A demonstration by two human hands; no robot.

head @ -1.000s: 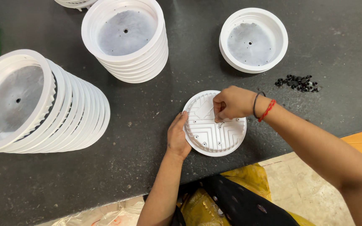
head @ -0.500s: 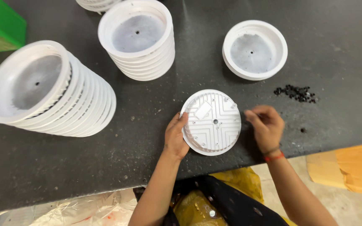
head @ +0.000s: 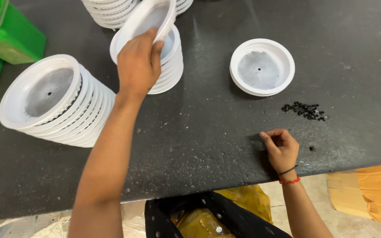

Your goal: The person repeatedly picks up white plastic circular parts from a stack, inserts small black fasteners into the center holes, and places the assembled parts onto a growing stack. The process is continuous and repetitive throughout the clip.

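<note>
My left hand [head: 140, 61] is stretched out over the table and grips a white round plastic dish [head: 148, 20], held tilted above an upright stack of the same dishes [head: 170, 68]. My right hand [head: 281, 147] rests on the dark tabletop [head: 208, 132] near its front edge, fingers curled in. I cannot see anything between them. A small heap of black bits [head: 305, 110] lies just beyond that hand, and a single black bit [head: 311, 148] lies to its right.
A long stack of white dishes [head: 54, 101] leans on its side at the left. A short stack [head: 262, 66] stands at the right, another [head: 111, 9] at the top edge. Green bins [head: 5, 31] are at the far left, and cardboard [head: 367, 194] lies on the floor.
The dish that lay at the front edge under both hands has been lifted by my left hand to the middle stack. My right hand has drawn back to the table's edge.
</note>
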